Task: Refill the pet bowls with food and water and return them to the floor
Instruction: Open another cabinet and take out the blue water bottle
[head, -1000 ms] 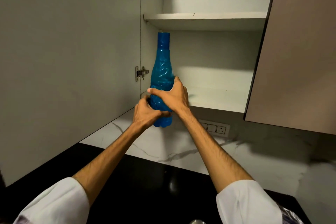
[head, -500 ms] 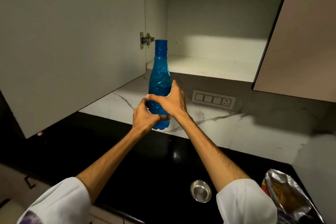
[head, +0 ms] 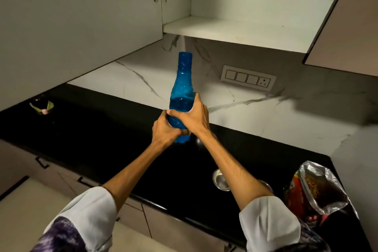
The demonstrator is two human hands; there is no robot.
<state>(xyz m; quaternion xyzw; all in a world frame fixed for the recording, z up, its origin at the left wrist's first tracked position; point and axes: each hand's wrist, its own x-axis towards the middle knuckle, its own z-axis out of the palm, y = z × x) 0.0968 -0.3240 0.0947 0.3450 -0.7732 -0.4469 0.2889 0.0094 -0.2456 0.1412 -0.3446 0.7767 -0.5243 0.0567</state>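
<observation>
1. A translucent blue plastic bottle with a ribbed neck point(head: 182, 90) is held upright above the glossy black surface point(head: 102, 139), in front of the white marble backsplash; its base appears to hang just clear of the surface rather than rest on it.
2. The grip of the left hand point(head: 164, 131) is wrapped round the bottle's lower body, and the grip of the right hand point(head: 193, 115) is wrapped round it just above, so both are clenched on the bottle.
3. Liquid is seen in the lower part of the bottle; whether a cap is fitted cannot be told.
4. A small round steel bowl point(head: 221, 180) stands on the surface near the front edge, partly hidden by the right forearm, and an opened foil bag of pet food point(head: 315, 188) stands well to its right.
5. The step in hand is judged to be carrying the water to the bowl. The bottle is best kept upright and supported from below until it is brought close over the bowl.
6. The neck should then be tipped slowly, with one hand kept low to steady the weight, so that nothing is splashed onto the surface or the food bag.
</observation>
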